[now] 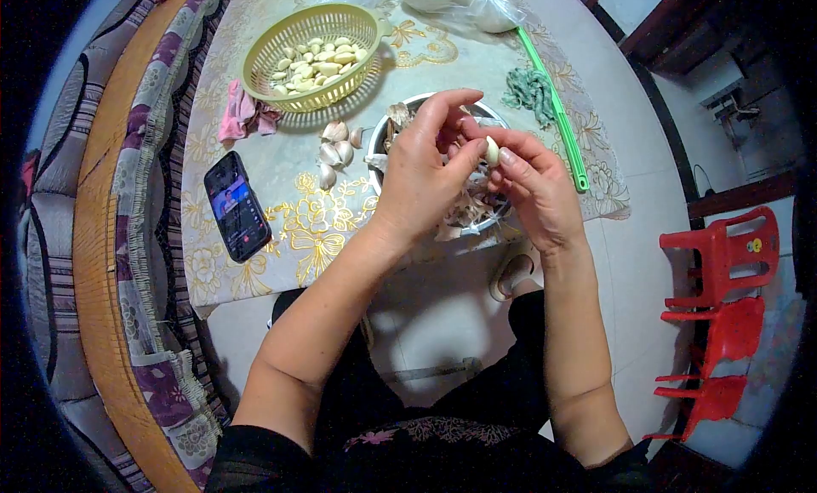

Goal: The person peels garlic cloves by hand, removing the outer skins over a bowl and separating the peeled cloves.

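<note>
Over a metal bowl (375, 176) of papery garlic skins, my two hands meet around a pale peeled garlic clove (492, 151). My left hand (434, 165) has its thumb and fingers closed at the clove's left side. On the right, my right hand (536, 178) pinches the same clove between thumb and fingers. Several unpeeled garlic cloves (338, 151) lie on the cloth left of the bowl. Farther back, a yellow-green basket (313, 102) holds many peeled cloves (328, 66).
A phone (236, 205) lies at the table's left, near a pink cloth (242, 114). A green stick (562, 119), a green mesh scrubber (529, 93) and a plastic bag (468, 1) lie at the right and back. Red chairs (732, 255) stand right of the table.
</note>
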Demonstrator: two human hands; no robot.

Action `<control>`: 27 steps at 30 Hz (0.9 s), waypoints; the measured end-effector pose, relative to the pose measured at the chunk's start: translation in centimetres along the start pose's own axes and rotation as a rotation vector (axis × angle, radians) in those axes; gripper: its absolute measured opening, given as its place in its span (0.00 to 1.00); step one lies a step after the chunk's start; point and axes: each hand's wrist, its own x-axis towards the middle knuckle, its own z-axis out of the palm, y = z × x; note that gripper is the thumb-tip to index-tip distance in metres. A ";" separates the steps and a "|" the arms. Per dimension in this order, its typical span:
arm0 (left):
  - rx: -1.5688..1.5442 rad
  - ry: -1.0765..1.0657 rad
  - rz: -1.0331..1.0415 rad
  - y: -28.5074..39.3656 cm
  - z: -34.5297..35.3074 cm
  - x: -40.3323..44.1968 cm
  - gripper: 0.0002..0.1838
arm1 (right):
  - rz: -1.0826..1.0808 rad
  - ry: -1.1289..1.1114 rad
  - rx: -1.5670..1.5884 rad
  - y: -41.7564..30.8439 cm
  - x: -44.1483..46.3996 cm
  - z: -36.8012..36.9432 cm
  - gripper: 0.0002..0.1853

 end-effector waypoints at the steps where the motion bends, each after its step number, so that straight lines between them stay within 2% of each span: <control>1: -0.007 -0.003 -0.013 0.1 -0.1 0.0 0.19 | 0.009 -0.010 0.002 0.2 0.0 -0.3 0.14; 5: -0.028 -0.026 -0.037 -0.2 -0.1 0.0 0.20 | 0.053 -0.015 0.028 0.2 -0.1 -0.3 0.15; 14: 0.149 -0.067 0.043 -0.8 -0.2 -0.1 0.20 | 0.037 -0.025 -0.014 0.3 -0.1 0.0 0.15; 20: 0.198 -0.060 0.086 -1.1 0.0 -0.2 0.21 | 0.074 -0.062 0.093 0.8 0.0 -0.1 0.16; 27: 0.113 -0.122 0.049 -1.1 0.1 -0.3 0.22 | 0.041 0.007 0.130 1.1 0.2 -0.4 0.16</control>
